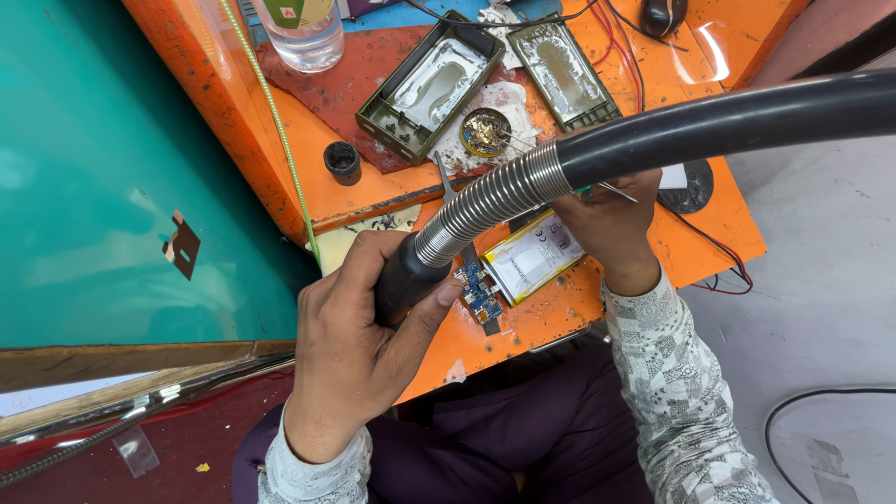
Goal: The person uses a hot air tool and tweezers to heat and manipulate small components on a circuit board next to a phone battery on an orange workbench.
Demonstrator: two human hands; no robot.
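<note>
My left hand (359, 331) grips the black handle of a hot-air tool (411, 275), whose metal coil and thick black hose (709, 121) run up to the right. The nozzle end points down at a small blue circuit board (479, 291) joined to a flat silver battery pack (534, 255) on the orange table (523, 327). My right hand (611, 219) sits beside the battery, partly behind the hose, and holds thin tweezers (618, 192) whose tips stick out to the right.
Two open olive-green case halves (429, 86) (565, 73) lie at the back, with a round brass tin (485, 131), a small black cap (343, 161) and a clear bottle (301, 33). Red and black wires (719, 252) trail off the right edge. A teal wall (112, 168) is at the left.
</note>
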